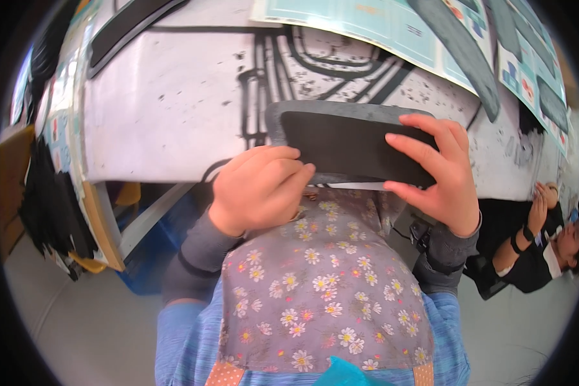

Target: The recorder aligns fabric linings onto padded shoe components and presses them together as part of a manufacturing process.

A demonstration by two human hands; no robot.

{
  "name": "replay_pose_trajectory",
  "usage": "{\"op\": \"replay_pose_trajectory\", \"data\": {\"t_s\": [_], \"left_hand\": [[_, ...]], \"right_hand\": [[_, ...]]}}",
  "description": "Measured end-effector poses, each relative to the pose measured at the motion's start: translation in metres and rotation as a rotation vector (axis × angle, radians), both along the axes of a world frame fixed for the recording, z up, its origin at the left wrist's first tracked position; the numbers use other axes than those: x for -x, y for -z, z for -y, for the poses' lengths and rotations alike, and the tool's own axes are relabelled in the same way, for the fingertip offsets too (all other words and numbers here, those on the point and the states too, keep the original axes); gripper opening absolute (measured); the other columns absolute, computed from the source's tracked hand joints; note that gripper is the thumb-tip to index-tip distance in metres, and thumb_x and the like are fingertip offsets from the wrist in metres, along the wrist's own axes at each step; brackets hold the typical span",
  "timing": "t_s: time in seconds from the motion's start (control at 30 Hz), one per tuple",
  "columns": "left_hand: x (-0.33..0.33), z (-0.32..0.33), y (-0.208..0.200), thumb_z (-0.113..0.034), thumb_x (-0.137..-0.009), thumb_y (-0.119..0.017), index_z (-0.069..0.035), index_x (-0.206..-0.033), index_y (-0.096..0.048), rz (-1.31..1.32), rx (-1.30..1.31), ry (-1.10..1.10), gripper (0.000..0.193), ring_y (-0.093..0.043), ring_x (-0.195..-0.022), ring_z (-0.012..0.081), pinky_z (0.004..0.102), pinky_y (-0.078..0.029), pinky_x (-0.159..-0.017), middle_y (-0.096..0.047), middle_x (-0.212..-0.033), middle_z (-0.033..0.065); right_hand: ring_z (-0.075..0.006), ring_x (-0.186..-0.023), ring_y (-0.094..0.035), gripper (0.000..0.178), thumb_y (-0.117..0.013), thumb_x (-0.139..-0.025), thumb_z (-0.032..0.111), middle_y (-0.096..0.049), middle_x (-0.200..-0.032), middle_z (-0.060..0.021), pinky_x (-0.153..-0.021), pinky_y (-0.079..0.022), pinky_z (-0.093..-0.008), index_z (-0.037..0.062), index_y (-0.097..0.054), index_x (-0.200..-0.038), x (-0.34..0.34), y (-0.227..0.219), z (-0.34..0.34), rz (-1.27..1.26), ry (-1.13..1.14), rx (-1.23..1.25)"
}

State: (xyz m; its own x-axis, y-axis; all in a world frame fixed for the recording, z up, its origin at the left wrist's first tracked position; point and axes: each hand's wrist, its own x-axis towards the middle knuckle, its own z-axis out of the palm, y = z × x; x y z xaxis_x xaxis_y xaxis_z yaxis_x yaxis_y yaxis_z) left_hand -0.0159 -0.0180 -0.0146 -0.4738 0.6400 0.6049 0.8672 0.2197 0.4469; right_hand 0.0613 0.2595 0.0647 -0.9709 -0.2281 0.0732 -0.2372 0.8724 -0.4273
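A dark grey flat panel (275,122) with rounded corners lies at the near edge of the table, a smooth black sheet (347,145) on top of it. My left hand (257,190) is closed, its thumb and fingers pinching at the near left edge of the sheet and panel. With fingers apart, my right hand (439,170) grips the right end, fingertips on the black sheet near the far edge and thumb at the near edge. What lies beneath the panel is hidden.
The white table (161,128) bears black painted lines and smudges. Long grey strips (460,51) lie on printed sheets (360,19) at the far right. A black strip (132,29) is far left. Dark cloth pieces (55,199) hang at left. Another person (540,238) is at right.
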Motion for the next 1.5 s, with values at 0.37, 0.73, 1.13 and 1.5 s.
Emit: {"op": "replay_pose_trajectory", "data": {"t_s": [0.37, 0.73, 1.13, 1.5], "left_hand": [[-0.004, 0.003, -0.005, 0.007, -0.058, -0.066, -0.003, -0.087, -0.077, -0.018, 0.097, -0.028, 0.033, -0.069, -0.080, 0.0279, 0.0360, -0.056, -0.068, -0.063, -0.079, 0.0068], [-0.004, 0.002, -0.012, 0.007, -0.060, -0.064, -0.004, -0.090, -0.074, 0.036, 0.161, -0.009, 0.034, -0.067, -0.084, 0.0298, 0.0388, -0.057, -0.071, -0.064, -0.087, 0.0084], [-0.002, 0.004, -0.015, 0.007, -0.068, -0.066, -0.003, -0.115, -0.067, 0.233, 0.126, -0.082, 0.048, -0.065, -0.100, 0.0310, 0.0379, -0.055, -0.081, -0.062, -0.125, 0.0146], [0.007, 0.004, -0.033, 0.006, -0.072, -0.066, -0.004, -0.150, -0.043, 0.527, 0.233, -0.047, 0.082, -0.055, -0.126, 0.0298, 0.0349, -0.053, -0.088, -0.053, -0.144, 0.0173]], "right_hand": [[-0.0309, -0.119, -0.053, 0.064, -0.089, -0.069, 0.018, -0.059, -0.130, -0.0072, -0.101, -0.045, -0.0411, 0.0092, -0.066, -0.128, -0.007, 0.023, -0.029, -0.010, 0.065, 0.280], [-0.0323, -0.119, -0.055, 0.065, -0.086, -0.072, 0.006, -0.054, -0.131, -0.0109, -0.100, -0.049, -0.0401, 0.0059, -0.060, -0.131, -0.011, 0.018, -0.024, 0.014, 0.045, 0.472], [-0.0308, -0.119, -0.056, 0.059, -0.080, -0.072, -0.008, -0.052, -0.134, -0.0126, -0.092, -0.051, -0.0356, 0.0091, -0.062, -0.125, -0.030, -0.003, 0.004, -0.054, 0.049, 0.416], [-0.0249, -0.101, -0.056, 0.036, -0.073, -0.070, 0.008, -0.057, -0.118, -0.0031, -0.084, -0.051, -0.0355, 0.0113, -0.068, -0.105, -0.036, -0.012, 0.022, -0.400, -0.306, 0.078]]}}
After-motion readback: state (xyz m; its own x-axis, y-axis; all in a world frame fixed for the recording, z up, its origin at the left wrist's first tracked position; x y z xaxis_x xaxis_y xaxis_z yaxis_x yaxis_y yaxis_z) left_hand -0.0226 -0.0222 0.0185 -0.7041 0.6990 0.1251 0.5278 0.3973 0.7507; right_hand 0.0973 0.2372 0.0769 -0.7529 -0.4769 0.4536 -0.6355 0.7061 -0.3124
